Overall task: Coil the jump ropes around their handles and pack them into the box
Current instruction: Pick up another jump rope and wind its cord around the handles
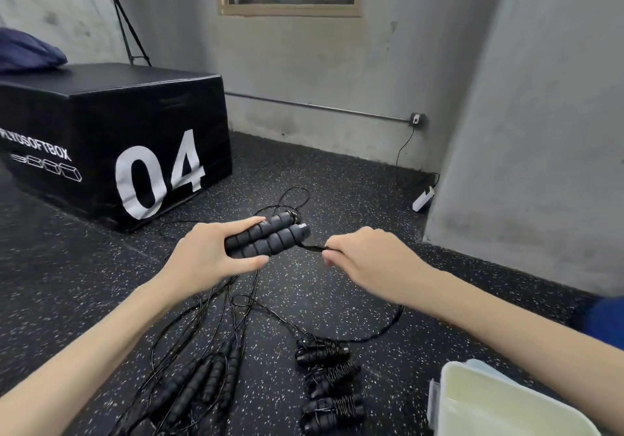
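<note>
My left hand [206, 256] grips two black foam jump-rope handles [266, 238] held side by side above the floor. My right hand [368, 260] pinches the thin black rope [312, 247] just past the handles' ends. The rest of that rope trails down to the floor in loops [381, 326]. Three coiled ropes [329, 385] lie in a column on the floor at lower centre. Several uncoiled handles and tangled ropes [206, 378] lie to the lower left. A pale plastic box [499, 402] stands open at the lower right.
A black soft plyo box [111, 145] marked 04 stands at the left on the speckled rubber floor. A grey wall column [540, 165] is at the right, with a white charger and cable [422, 199] at its base.
</note>
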